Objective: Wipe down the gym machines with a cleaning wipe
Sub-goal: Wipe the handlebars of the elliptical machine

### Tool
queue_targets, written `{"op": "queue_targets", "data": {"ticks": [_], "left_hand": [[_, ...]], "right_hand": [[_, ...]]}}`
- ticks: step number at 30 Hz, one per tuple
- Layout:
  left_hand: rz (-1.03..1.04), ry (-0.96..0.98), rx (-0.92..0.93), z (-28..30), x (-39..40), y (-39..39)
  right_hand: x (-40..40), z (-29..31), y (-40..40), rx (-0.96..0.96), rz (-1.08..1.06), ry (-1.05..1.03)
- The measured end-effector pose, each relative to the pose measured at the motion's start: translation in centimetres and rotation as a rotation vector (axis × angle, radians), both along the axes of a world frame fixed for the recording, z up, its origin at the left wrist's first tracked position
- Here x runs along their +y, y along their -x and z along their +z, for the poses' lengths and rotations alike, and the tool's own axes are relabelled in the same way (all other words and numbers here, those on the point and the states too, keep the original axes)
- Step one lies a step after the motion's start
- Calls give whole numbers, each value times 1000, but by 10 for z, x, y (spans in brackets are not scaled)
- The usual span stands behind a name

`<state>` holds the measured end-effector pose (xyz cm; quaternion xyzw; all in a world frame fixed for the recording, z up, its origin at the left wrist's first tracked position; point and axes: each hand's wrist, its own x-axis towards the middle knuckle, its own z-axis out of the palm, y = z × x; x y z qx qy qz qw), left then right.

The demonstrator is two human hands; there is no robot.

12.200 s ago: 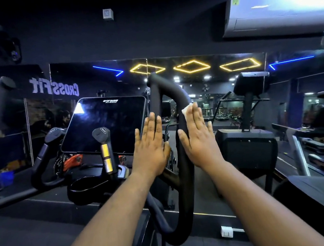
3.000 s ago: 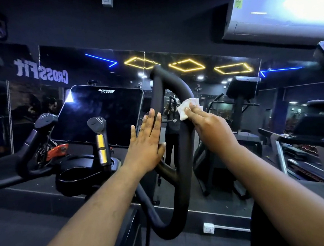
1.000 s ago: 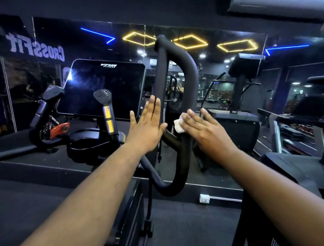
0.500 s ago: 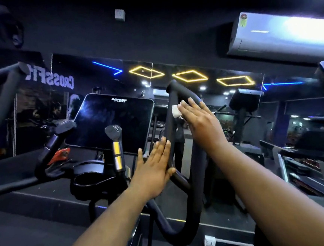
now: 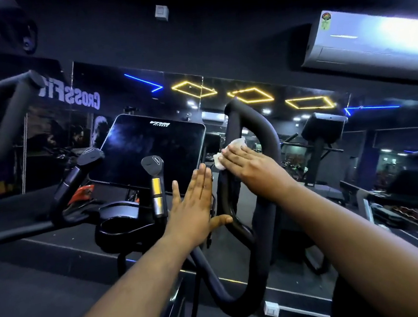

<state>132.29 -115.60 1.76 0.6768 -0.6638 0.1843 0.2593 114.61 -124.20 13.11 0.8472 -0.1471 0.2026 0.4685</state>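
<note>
Wipe [image 5: 230, 151] lay pressed under the right hand [image 5: 252, 169], flat fingers rubbing the looped handlebar [image 5: 270, 203]; the left hand [image 5: 194, 207], flat and empty, apparently steadied it.

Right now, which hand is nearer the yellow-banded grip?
Left. The left hand is flat, just right of the yellow-banded grip; the right hand is farther right, pressing the wipe on the loop handle.

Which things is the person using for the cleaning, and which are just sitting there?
For the job:
- white wipe, pressed under the right hand
- black loop handle being wiped
- left hand, flat, with its thumb against the handle

Just there:
- dark screen
- short grip with the yellow band
- cup holder
- air conditioner
- wall mirror
</note>
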Motion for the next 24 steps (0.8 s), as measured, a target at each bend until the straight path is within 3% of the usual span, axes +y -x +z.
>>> {"op": "queue_targets", "data": {"ticks": [3,8,14,19,24], "left_hand": [[-15,-7,2,0,-1,0],[-54,23,29,-8,4,-5],[-134,-30,20,-19,12,-23],[-174,-61,1,-14,12,-16],[-157,-89,-104,-16,15,-4]], "right_hand": [[9,5,-8,-144,-38,-127],[33,-37,-9,-92,-100,-354],[33,-110,23,77,55,-249],[39,-120,20,-210,-12,-333],[60,-157,40,-96,-6,-170]]}}
